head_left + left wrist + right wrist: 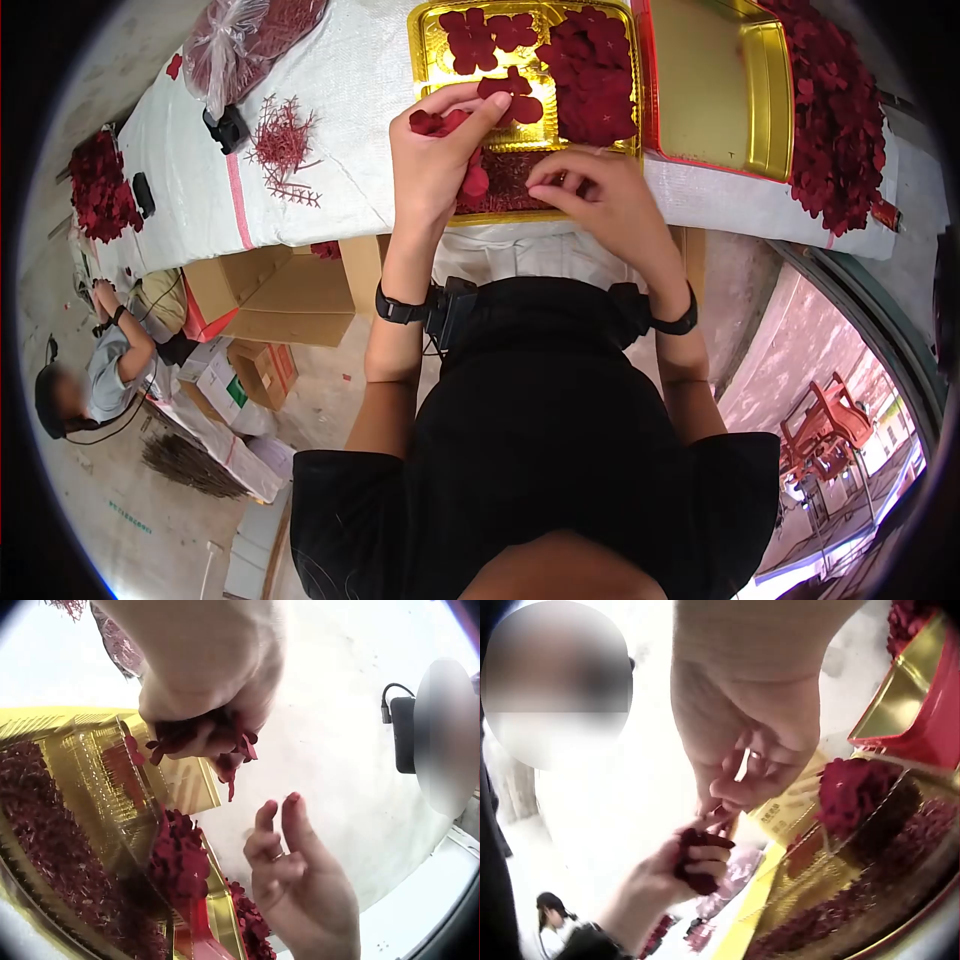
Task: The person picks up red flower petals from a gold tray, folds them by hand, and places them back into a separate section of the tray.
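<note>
My left hand [435, 165] holds several dark red fabric flower pieces [520, 100] above a gold tray [425, 55]. One piece sticks out between thumb and forefinger; others are bunched in the palm, dark red petals [697, 862] showing between the fingers. Beside it, over the tray's near edge, my right hand [610, 200] has its fingers loosely bent. In the left wrist view the right hand's thumb and fingertips [294, 814] stand apart with nothing visible between them. The tray's compartments carry a pile of flower pieces [590, 85], a few loose ones, and small dark red sprigs [515, 170].
To the right sit a red-rimmed gold box [705, 90] and a large flower heap [830, 130]. Red stems [280, 145], a filled plastic bag [235, 55] and another heap [100, 190] lie leftward on the white cloth. A cardboard box [290, 290] is below; another person [110, 370] sits at far left.
</note>
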Motion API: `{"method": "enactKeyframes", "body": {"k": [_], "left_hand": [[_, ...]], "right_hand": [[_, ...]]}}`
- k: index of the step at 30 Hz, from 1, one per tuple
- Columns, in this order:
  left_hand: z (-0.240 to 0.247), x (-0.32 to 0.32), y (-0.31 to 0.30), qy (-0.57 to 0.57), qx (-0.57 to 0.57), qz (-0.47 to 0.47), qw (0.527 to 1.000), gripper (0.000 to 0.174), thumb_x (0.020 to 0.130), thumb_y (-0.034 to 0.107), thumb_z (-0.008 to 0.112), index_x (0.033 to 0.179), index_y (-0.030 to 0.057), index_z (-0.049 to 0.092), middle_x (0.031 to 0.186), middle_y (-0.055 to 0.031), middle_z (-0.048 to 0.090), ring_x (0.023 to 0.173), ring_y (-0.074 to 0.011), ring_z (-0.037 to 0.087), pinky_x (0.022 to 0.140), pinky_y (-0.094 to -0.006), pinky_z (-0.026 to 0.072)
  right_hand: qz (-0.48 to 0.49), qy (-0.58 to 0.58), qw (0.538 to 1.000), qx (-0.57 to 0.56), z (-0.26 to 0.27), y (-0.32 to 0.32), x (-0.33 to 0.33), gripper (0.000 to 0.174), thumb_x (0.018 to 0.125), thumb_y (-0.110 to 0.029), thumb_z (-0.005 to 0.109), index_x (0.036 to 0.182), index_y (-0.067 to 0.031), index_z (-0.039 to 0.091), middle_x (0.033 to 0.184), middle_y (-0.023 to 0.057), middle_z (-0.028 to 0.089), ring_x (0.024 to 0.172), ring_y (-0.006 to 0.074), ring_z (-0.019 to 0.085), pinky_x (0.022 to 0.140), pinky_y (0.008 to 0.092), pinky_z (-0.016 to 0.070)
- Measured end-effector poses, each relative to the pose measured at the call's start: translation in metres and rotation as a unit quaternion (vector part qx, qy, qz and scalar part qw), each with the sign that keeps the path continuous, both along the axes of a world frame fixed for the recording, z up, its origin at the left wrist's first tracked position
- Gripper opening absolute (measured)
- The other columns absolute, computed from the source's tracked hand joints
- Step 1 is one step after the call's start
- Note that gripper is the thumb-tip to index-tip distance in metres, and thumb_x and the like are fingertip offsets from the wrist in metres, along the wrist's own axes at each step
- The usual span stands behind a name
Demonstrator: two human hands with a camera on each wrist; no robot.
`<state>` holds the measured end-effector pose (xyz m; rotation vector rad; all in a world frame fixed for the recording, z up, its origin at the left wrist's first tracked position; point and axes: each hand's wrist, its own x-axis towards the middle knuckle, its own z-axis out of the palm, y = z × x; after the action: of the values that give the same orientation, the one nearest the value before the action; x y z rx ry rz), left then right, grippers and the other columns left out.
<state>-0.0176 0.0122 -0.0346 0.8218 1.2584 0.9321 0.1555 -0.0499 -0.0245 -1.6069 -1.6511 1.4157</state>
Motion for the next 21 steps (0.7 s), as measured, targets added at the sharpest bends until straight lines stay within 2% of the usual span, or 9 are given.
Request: {"method": "enactKeyframes", "body": {"k": [1,3,4,7,8,11,14,21], "left_hand": [[0.002,-0.001,-0.001,0.011,0.009,-0.002,1.000,0.019,0.078,0.009,0.075,0.089,-0.0035,0.067,0.076,-0.0029,0.066,0.066,-0.0044,0.057,0.060,-0.0171,0.0432],[0.007,0.000,-0.002,0.032,0.026,-0.010,0.999,0.020,0.078,0.010,0.075,0.090,-0.0035,0.067,0.073,-0.0019,0.065,0.062,-0.0037,0.056,0.056,-0.0169,0.0421],[0.010,0.000,-0.004,0.029,0.017,-0.016,0.999,0.020,0.078,0.010,0.075,0.090,-0.0035,0.067,0.072,-0.0011,0.064,0.059,-0.0032,0.054,0.055,-0.0168,0.0410],[0.019,0.000,-0.006,0.017,0.006,-0.034,0.999,0.021,0.078,0.011,0.076,0.090,-0.0034,0.067,0.067,0.0010,0.062,0.053,-0.0019,0.049,0.049,-0.0166,0.0379],[0.022,0.002,-0.007,0.013,0.009,-0.037,0.999,0.021,0.078,0.011,0.076,0.090,-0.0034,0.067,0.066,0.0015,0.061,0.052,-0.0015,0.048,0.048,-0.0165,0.0368],[0.020,0.003,-0.011,0.012,0.016,-0.030,0.999,0.020,0.078,0.011,0.076,0.089,-0.0031,0.067,0.064,0.0025,0.059,0.050,-0.0008,0.047,0.046,-0.0165,0.0352],[0.020,0.004,-0.013,-0.003,0.015,-0.031,0.999,0.019,0.078,0.011,0.076,0.088,-0.0027,0.067,0.062,0.0028,0.058,0.049,-0.0007,0.046,0.045,-0.0166,0.0346],[0.028,0.006,-0.014,-0.022,-0.003,-0.046,0.999,0.018,0.078,0.010,0.076,0.087,-0.0022,0.066,0.059,0.0033,0.056,0.047,-0.0011,0.046,0.044,-0.0166,0.0339]], "right_hand": [[-0.059,0.098,0.993,0.011,0.009,0.002,0.000,0.011,0.081,-0.007,0.067,0.091,-0.0055,0.067,0.087,0.0061,0.063,0.072,0.0140,0.061,0.061,0.0284,0.0470],[-0.178,0.285,0.941,0.032,0.023,0.004,0.000,0.012,0.083,-0.004,0.066,0.094,-0.0024,0.066,0.097,0.0051,0.061,0.078,0.0103,0.061,0.063,0.0246,0.0475],[-0.208,0.333,0.915,0.095,0.011,0.007,0.000,0.014,0.085,-0.003,0.064,0.098,0.0026,0.064,0.113,0.0067,0.057,0.086,0.0114,0.061,0.070,0.0230,0.0496],[-0.269,0.370,0.888,0.036,0.010,0.020,-0.007,0.018,0.085,-0.004,0.065,0.101,0.0029,0.064,0.114,0.0087,0.058,0.088,0.0119,0.061,0.076,0.0237,0.0500],[-0.265,0.418,0.869,-0.026,0.012,0.020,-0.005,0.020,0.084,-0.005,0.066,0.103,0.0019,0.064,0.110,0.0089,0.062,0.089,0.0118,0.062,0.080,0.0242,0.0497],[-0.254,0.440,0.860,-0.051,0.007,0.021,-0.007,0.019,0.084,-0.005,0.066,0.103,0.0008,0.065,0.101,0.0074,0.066,0.091,0.0118,0.062,0.081,0.0243,0.0493],[-0.268,0.451,0.850,-0.046,0.007,0.021,-0.009,0.019,0.084,-0.004,0.066,0.102,0.0009,0.065,0.097,0.0069,0.067,0.091,0.0119,0.063,0.083,0.0242,0.0490],[-0.270,0.425,0.864,-0.023,0.007,0.019,-0.009,0.016,0.084,-0.001,0.065,0.099,0.0026,0.065,0.098,0.0085,0.067,0.093,0.0128,0.063,0.085,0.0240,0.0486]]}}
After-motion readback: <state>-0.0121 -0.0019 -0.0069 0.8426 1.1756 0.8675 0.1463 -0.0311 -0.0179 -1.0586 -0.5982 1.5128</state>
